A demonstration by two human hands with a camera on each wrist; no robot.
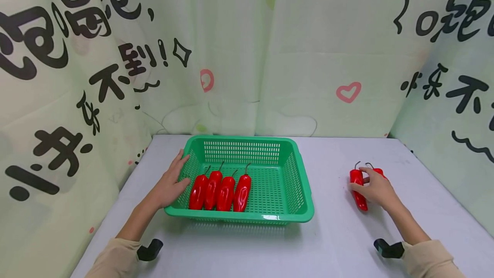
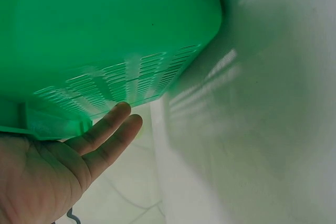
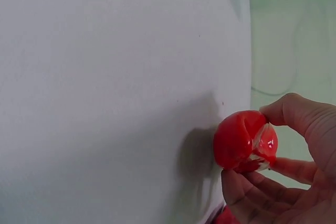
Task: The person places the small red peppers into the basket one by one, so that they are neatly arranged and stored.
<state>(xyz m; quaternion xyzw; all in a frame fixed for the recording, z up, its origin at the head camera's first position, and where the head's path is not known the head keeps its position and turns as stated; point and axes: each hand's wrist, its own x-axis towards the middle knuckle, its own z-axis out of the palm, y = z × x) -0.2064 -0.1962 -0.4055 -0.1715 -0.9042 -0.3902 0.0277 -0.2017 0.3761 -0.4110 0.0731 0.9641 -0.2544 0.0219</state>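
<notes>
My left hand (image 1: pixel 170 185) rests on the left rim of a green plastic basket (image 1: pixel 301 183), its thumb reaching over the inside. In the left wrist view, two fairly straight fingers (image 2: pixel 113 140) extend along the basket's outer wall (image 2: pixel 105 30). Several glossy red chili peppers (image 1: pixel 225 193) stand side by side in the basket's left half, stems up. To the right of the basket, my right hand (image 1: pixel 376 188) pinches a red chili pepper (image 1: pixel 359 200) between thumb and fingers, tip downward. Another red chili pepper (image 1: pixel 379 171) is partly hidden behind that hand.
A white-covered table (image 1: pixel 239 252) carries the basket. Behind it and along both sides hangs a pale green curtain (image 1: pixel 301 55) with printed black characters. Dark wrist devices (image 1: pixel 387 249) sit near both cuffs.
</notes>
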